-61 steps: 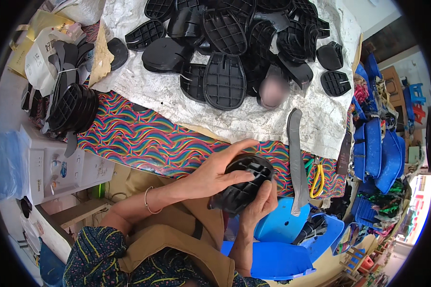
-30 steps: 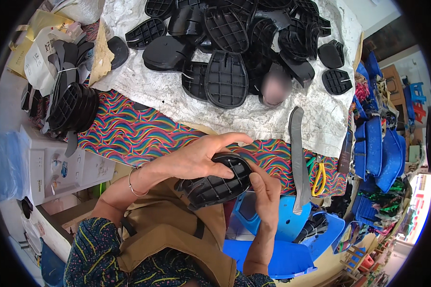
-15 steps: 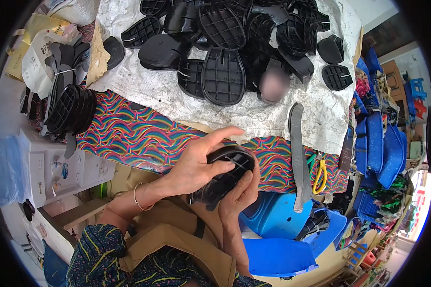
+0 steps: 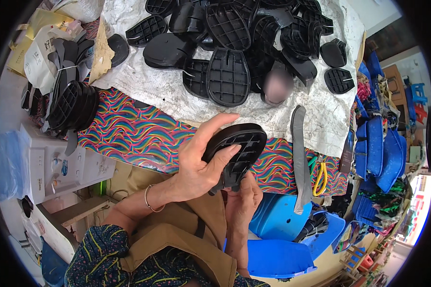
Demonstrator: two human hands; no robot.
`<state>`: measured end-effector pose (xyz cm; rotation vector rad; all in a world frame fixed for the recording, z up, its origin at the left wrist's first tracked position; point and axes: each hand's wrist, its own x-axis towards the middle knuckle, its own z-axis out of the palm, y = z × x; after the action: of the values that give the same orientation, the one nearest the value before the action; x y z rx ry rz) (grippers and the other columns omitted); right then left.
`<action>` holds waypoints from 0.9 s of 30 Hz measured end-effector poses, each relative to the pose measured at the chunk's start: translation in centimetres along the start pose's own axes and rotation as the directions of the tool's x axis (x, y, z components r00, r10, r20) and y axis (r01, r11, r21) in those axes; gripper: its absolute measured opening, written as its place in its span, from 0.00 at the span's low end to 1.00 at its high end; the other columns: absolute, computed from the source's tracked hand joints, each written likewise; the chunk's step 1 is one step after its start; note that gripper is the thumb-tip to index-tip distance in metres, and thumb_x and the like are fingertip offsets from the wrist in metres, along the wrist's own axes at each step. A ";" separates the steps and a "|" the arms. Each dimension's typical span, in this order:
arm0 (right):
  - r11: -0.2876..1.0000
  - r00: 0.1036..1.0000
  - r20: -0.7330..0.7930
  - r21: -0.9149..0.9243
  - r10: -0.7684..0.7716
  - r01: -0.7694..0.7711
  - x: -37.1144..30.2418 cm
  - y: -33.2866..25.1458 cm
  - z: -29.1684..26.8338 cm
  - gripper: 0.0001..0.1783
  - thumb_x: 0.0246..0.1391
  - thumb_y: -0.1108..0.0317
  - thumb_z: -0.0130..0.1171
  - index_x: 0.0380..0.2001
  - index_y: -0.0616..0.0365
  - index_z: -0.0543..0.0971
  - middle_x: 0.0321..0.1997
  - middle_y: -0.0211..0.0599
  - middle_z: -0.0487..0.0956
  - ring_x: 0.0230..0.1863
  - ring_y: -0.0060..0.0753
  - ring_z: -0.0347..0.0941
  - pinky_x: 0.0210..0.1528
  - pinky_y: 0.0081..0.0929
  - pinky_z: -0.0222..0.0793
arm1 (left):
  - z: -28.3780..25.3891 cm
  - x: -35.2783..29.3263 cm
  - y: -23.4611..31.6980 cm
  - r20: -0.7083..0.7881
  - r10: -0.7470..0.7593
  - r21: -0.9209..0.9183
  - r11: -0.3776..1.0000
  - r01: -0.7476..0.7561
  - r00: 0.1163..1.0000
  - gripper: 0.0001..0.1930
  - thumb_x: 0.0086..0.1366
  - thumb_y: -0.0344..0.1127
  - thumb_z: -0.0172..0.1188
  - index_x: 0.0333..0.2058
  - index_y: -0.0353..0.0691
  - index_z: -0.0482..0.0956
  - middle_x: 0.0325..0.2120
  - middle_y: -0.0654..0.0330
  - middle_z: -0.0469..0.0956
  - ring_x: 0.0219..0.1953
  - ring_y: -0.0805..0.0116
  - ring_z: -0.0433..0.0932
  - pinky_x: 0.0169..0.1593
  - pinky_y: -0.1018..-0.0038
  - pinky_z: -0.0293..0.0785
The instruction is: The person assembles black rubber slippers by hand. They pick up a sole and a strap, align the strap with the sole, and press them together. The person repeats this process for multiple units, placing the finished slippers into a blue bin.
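My left hand grips a black shoe sole, its thumb lying across the ribbed grid side and its index finger stretched out past the rim. The sole is tilted above the table's near edge, rounded end pointing away from me. At its lower, narrower end my right hand is closed, thumb and fingers pinching there; part of that grip is hidden. Beyond my hands lies a heap of similar black soles on a stained white sheet.
A long grey strip hangs over the table edge, beside yellow-handled scissors. Stacked soles and a bundle of dark strips stand at the left. A blue stool and blue bins are below the table at the right.
The shoe sole has moved up and slightly right, with its grid side showing more fully. My right hand has shifted from the sole's right side to its lower end.
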<state>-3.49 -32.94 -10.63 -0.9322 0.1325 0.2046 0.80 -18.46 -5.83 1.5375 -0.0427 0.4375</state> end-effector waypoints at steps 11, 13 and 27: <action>0.740 0.997 0.006 -0.670 -0.076 0.060 0.9 -1.5 0.6 0.16 0.69 0.65 0.48 0.49 0.67 0.78 0.33 0.28 0.76 0.32 0.14 0.65 0.32 0.17 0.63 | -0.1 -0.1 0.4 0.016 0.047 0.087 0.995 -0.048 0.999 0.18 0.62 0.23 0.64 0.51 0.31 0.77 0.43 0.55 0.82 0.42 0.72 0.81 0.45 0.77 0.77; 0.713 0.993 -0.021 -0.698 -0.114 0.067 1.2 -1.4 0.5 0.17 0.70 0.64 0.47 0.49 0.66 0.78 0.32 0.27 0.76 0.32 0.14 0.64 0.32 0.18 0.62 | 0.1 0.2 0.5 0.044 0.054 0.100 0.993 -0.059 0.998 0.18 0.61 0.23 0.64 0.50 0.32 0.77 0.42 0.56 0.82 0.42 0.72 0.81 0.45 0.77 0.77; 0.053 0.673 0.560 -0.748 -0.483 0.661 5.1 -5.8 0.1 0.24 0.44 0.82 0.66 0.49 0.66 0.78 0.49 0.50 0.79 0.46 0.50 0.77 0.49 0.38 0.72 | -0.8 2.6 0.1 0.591 0.159 0.426 0.771 -0.473 0.791 0.22 0.48 0.22 0.63 0.45 0.35 0.78 0.30 0.52 0.80 0.29 0.52 0.80 0.32 0.62 0.75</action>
<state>2.80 -35.65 -7.09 -2.0928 -0.6420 -0.5214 2.91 -17.04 -4.99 2.2186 -0.6883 0.2989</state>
